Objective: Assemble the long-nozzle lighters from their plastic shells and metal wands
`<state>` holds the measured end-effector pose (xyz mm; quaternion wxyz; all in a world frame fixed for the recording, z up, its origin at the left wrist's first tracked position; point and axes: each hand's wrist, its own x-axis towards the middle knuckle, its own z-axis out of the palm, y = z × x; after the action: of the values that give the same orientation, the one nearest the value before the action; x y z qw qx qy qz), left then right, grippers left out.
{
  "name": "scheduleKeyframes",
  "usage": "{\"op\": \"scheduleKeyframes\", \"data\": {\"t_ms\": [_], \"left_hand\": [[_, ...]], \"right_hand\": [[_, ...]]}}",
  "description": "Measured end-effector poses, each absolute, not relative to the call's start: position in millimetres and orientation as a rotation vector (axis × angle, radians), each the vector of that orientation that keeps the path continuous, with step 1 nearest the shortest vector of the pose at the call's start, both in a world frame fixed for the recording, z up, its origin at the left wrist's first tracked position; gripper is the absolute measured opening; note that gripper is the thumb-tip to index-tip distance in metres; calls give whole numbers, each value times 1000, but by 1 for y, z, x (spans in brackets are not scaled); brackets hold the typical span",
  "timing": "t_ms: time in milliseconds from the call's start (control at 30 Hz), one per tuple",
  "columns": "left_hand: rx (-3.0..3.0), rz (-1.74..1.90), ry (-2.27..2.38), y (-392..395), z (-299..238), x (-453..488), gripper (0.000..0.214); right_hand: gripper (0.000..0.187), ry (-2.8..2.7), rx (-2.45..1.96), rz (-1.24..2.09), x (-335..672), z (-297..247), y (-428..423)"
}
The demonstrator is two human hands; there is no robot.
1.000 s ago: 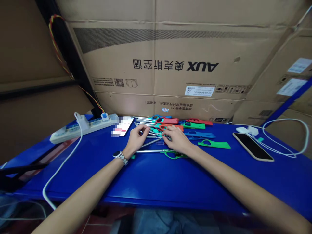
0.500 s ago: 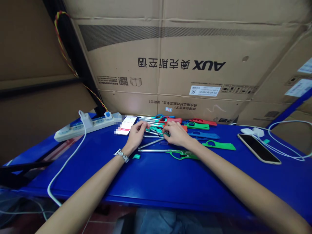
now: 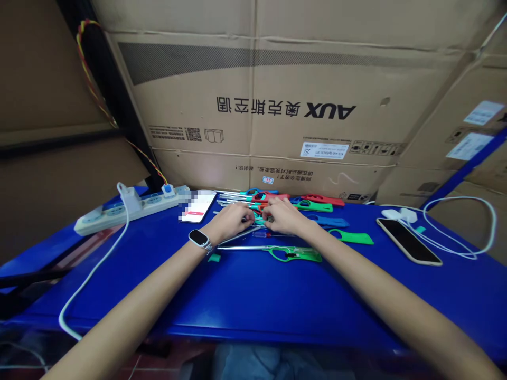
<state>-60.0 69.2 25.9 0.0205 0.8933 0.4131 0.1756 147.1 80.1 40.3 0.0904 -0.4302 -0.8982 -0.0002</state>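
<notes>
On the blue table, my left hand (image 3: 234, 217) and my right hand (image 3: 285, 215) work close together over small teal pieces (image 3: 258, 218). The fingers of both hands are bent and pressed together, and what they pinch is hidden. Behind them lie several long-nosed lighters with metal tubes, among them a red lighter (image 3: 277, 196) and a green lighter (image 3: 317, 206). Nearer to me rests another green lighter (image 3: 295, 254), its tube pointing left. A small screwdriver (image 3: 261, 235) lies just under the hands. A loose teal piece (image 3: 214, 258) sits below my left wrist.
A power strip (image 3: 137, 208) with plugs and a white cable is at the left, beside a lit phone (image 3: 201, 207). At the right lie a dark phone (image 3: 407, 241), white chargers (image 3: 396, 214) and a coiled cable. A large cardboard box (image 3: 277, 68) stands behind the table.
My left hand has moved right and rolled over, closer to my right hand; its wristband now shows a dark screen. The whole view has shifted slightly.
</notes>
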Motion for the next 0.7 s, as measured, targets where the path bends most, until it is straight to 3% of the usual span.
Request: {"op": "scheduleKeyframes", "data": {"t_ms": [167,467,700], "left_hand": [[2848,540,1278,75,22,-47,13],[2940,509,1330,81,16,-38,7],[2956,494,1252,80,18,-36,6]], "right_hand": [[10,-2693,-1246,-53,146,38,82],[11,-2649,-1241,193,152,27,100],[15,-2587,-1223,77,157,25,94]]}}
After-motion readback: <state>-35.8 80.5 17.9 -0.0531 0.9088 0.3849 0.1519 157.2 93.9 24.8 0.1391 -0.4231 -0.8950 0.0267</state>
